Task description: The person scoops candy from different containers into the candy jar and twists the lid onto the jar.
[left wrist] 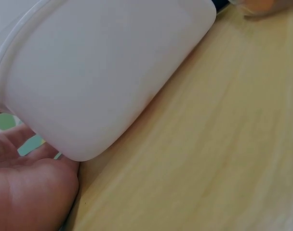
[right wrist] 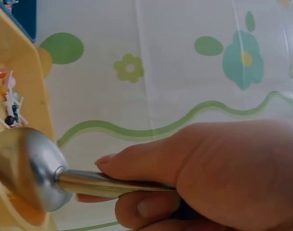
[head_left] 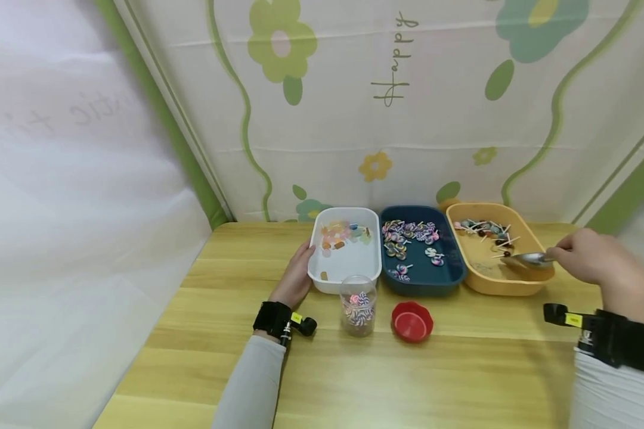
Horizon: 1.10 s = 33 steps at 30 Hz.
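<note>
My right hand (head_left: 595,256) grips the handle of a metal scoop (head_left: 531,258), thumb along the top and fingers curled beneath in the right wrist view. The scoop's bowl is inside the yellow tray (head_left: 496,288), at its near right side. Farther back in that tray lie small ball lollipops (head_left: 483,227) with white sticks. At the far left, my left hand (head_left: 295,277) holds the side of a white tray (head_left: 349,265), thumb by the rim; some of its fingers are hidden behind the tray. Small coloured candy pieces (head_left: 338,235) lie in the white tray.
Between these trays stands a dark blue tray (head_left: 424,287) with swirl lollipops (head_left: 402,232). In front are a clear plastic cup (head_left: 358,313) part-filled with striped swirl pieces and a small red scalloped dish (head_left: 411,325). A flowered curtain (head_left: 333,131) hangs behind the wooden table (head_left: 204,333).
</note>
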Motion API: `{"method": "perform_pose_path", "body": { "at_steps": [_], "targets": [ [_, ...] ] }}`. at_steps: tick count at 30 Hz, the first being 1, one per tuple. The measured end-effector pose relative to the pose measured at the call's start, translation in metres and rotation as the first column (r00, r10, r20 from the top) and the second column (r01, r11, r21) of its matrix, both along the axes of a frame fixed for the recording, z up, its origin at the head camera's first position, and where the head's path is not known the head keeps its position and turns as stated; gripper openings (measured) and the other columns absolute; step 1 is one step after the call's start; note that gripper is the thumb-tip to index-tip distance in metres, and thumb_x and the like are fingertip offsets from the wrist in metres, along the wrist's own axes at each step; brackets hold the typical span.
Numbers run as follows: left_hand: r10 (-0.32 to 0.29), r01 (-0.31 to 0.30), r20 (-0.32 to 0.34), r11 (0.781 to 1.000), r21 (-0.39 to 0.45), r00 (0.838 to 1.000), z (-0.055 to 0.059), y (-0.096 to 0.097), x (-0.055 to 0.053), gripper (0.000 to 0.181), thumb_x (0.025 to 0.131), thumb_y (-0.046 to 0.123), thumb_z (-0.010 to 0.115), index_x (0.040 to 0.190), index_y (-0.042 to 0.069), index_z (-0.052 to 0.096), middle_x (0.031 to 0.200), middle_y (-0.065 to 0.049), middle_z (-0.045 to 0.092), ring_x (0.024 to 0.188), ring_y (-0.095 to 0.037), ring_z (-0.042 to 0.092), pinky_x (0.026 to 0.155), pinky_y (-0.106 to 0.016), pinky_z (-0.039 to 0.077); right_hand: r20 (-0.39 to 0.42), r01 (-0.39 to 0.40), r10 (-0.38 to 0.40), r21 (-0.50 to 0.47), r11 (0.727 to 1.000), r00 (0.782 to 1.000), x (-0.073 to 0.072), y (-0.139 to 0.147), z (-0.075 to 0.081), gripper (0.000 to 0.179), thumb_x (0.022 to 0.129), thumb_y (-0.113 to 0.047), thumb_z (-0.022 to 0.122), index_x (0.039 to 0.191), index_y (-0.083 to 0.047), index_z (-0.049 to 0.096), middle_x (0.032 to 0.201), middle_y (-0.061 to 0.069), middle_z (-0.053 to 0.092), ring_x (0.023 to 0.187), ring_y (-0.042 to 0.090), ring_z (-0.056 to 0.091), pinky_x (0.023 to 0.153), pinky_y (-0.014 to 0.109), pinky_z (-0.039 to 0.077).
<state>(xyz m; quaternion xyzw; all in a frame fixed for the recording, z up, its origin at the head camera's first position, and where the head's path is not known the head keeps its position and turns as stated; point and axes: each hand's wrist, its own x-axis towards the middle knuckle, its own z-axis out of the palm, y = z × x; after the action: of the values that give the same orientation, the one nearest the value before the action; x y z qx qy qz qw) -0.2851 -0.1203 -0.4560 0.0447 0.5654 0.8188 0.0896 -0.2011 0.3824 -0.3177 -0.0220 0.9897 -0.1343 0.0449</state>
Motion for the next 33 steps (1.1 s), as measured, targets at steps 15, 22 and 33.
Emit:
{"method": "perform_pose_path", "body": {
  "at_steps": [15, 22, 33],
  "targets": [
    [-0.015, 0.015, -0.018, 1.000, -0.017, 1.000, -0.001, 0.000, 0.002, 0.047, 0.103, 0.030, 0.035, 0.147, 0.019, 0.024, 0.151, -0.002, 0.023, 0.133, -0.018, 0.024, 0.111, -0.037, 0.023, -0.046, -0.001, -0.002, -0.056, 0.998, 0.999, -0.025, 0.005, -0.039, 0.053, 0.100, -0.036, 0.039, 0.125, 0.010, 0.049, 0.116, 0.040, 0.046, 0.082, 0.043, 0.051, 0.064, 0.052, 0.045],
    [0.012, -0.011, 0.012, 0.999, -0.035, 1.000, -0.001, -0.001, 0.001, 0.047, 0.103, 0.031, 0.036, 0.147, 0.020, 0.025, 0.151, -0.001, 0.023, 0.133, -0.018, 0.024, 0.110, -0.037, 0.024, -0.091, -0.084, 0.077, -0.071, 0.994, 0.993, -0.040, -0.015, -0.058, 0.048, 0.101, -0.031, 0.040, 0.125, 0.008, 0.051, 0.120, 0.042, 0.044, 0.104, 0.057, 0.041, 0.079, 0.067, 0.040],
    [0.000, -0.001, -0.008, 1.000, -0.026, 1.000, 0.001, -0.001, 0.001, 0.048, 0.104, 0.028, 0.035, 0.148, 0.015, 0.022, 0.152, -0.006, 0.021, 0.134, -0.022, 0.022, 0.111, -0.040, 0.022, -0.065, -0.209, 0.201, -0.145, 0.967, 0.977, -0.049, -0.036, -0.075, 0.027, 0.098, -0.011, 0.037, 0.088, 0.009, 0.053, 0.070, 0.015, 0.052, 0.060, 0.024, 0.048, 0.053, 0.036, 0.040]
  ]
}}
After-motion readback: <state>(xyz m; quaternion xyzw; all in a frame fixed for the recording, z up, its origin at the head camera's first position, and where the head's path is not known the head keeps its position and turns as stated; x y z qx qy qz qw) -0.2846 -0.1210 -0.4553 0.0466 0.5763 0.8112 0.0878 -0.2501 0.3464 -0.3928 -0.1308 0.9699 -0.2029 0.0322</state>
